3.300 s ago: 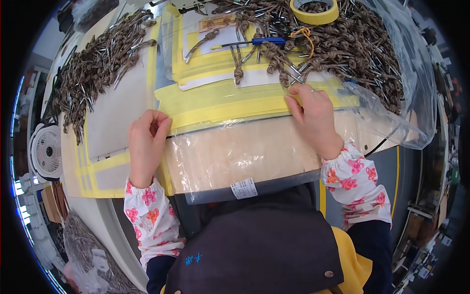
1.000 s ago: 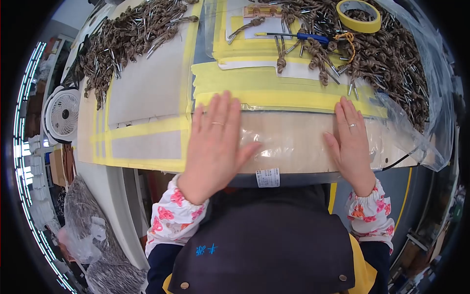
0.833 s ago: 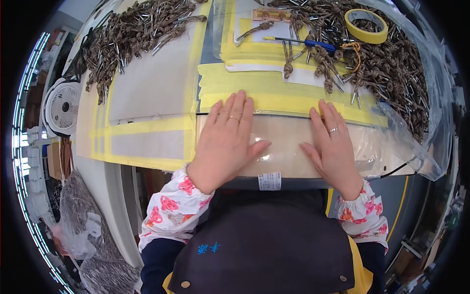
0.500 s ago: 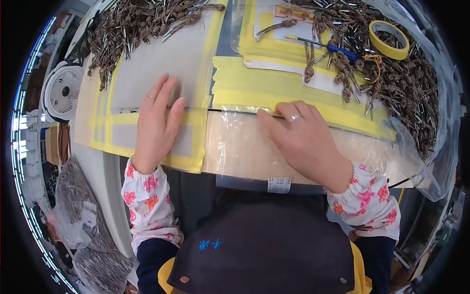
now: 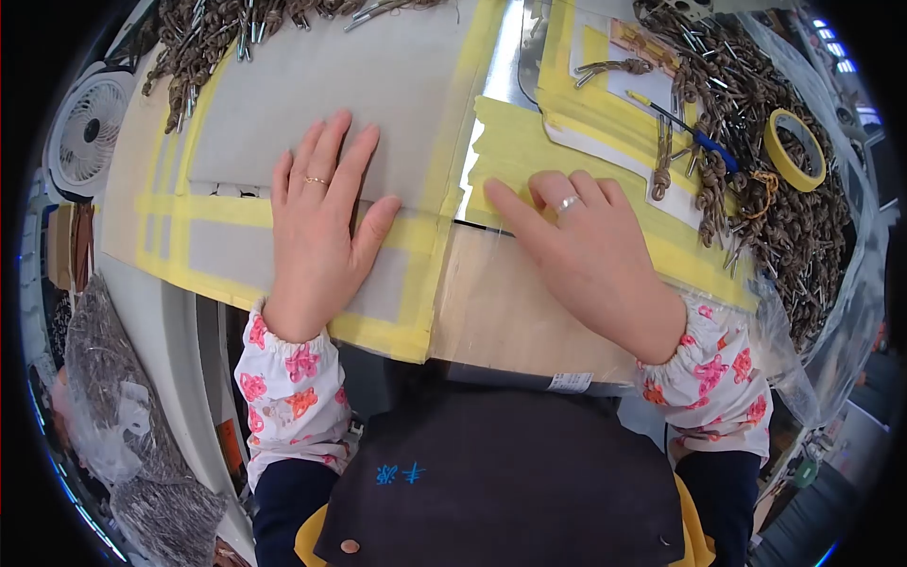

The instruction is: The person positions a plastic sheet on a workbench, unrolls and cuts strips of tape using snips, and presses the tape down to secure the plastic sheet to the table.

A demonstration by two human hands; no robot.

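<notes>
My left hand (image 5: 326, 217) lies palm down with fingers spread on a grey sheet (image 5: 331, 76) edged with yellow tape (image 5: 430, 326). Just left of it, a few small dark-and-white bits show along the sheet's lower edge. My right hand (image 5: 600, 255) rests over a yellow-taped area (image 5: 515, 142). Its index finger reaches out to the left and the other fingers bend loosely. Nothing shows in either hand, though the underside of the right one is hidden. Below it is a pale wooden board (image 5: 501, 302).
Piles of brown knotted cords (image 5: 803, 255) with metal tips lie at the right and upper left (image 5: 203, 42). A blue pen (image 5: 715, 151) and a yellow tape roll (image 5: 775, 156) sit by the right pile. At far left stand a white fan (image 5: 87, 128) and plastic-wrapped bundles (image 5: 113, 369).
The camera view has shifted and tilted. My left hand has spread its fingers and lies flatter on the grey sheet. My right hand's index finger has straightened onto the yellow-taped area.
</notes>
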